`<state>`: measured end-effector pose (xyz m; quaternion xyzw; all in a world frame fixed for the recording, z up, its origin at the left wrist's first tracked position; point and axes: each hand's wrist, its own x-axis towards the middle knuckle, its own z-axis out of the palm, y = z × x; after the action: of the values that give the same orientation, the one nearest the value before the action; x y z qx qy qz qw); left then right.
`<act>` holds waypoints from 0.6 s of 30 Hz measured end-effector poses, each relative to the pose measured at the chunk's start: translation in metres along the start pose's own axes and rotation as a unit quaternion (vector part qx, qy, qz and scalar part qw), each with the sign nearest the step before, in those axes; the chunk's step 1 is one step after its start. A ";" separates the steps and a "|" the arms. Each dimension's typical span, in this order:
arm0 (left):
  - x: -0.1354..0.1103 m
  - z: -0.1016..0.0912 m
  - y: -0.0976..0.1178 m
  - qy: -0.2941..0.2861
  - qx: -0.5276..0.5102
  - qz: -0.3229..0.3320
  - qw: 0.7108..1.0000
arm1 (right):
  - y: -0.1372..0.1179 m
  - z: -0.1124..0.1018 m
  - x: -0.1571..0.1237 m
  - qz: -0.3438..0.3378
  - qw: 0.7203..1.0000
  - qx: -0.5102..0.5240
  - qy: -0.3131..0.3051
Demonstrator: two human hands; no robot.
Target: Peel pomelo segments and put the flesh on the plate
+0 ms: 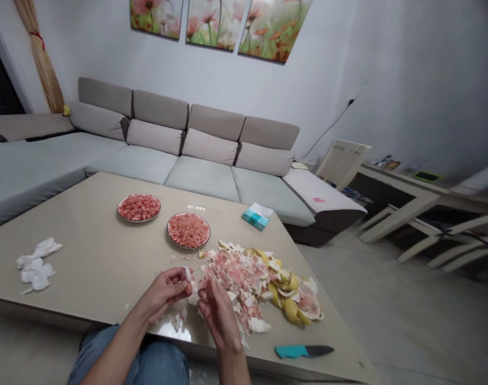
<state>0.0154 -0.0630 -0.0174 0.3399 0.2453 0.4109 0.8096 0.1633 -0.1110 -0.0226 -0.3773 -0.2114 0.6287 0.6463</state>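
Observation:
Above the table's near edge, my left hand (165,295) pinches a small pomelo segment (186,278), pinkish with white membrane on it. My right hand (219,310) is just to its right, thumb and fingers drawn together; whether a bit of membrane is between them is hard to see. Beside and behind my right hand lies a heap of pomelo membrane scraps (244,275), pink and white. Thick yellow pomelo rind (289,299) lies at the heap's right side. Two plates of pink pomelo pulp, a nearer one (188,230) and a farther one (138,207), stand beyond my hands.
A knife (303,351) with a turquoise handle and dark blade lies at the table's near right. A tissue pack (257,216) sits near the far right edge. Crumpled white tissues (37,264) are at the left. Behind the table (87,251) stands a grey sofa (203,174).

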 end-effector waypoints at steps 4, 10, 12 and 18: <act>0.000 0.000 -0.002 0.007 0.032 0.011 0.999 | -0.004 0.006 -0.007 -0.044 0.983 -0.174 -0.029; 0.003 -0.005 -0.003 0.051 0.032 0.024 0.998 | -0.010 0.010 -0.010 -0.134 0.889 -0.438 0.016; 0.004 -0.006 -0.001 0.059 0.027 0.022 0.998 | -0.011 0.009 -0.011 -0.149 0.867 -0.475 0.008; 0.002 -0.004 0.000 0.043 0.018 0.000 0.999 | -0.010 0.012 -0.009 -0.160 0.837 -0.521 -0.055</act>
<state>0.0136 -0.0596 -0.0205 0.3364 0.2872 0.4207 0.7921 0.1601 -0.1160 -0.0062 -0.5838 -0.6002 0.3334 0.4334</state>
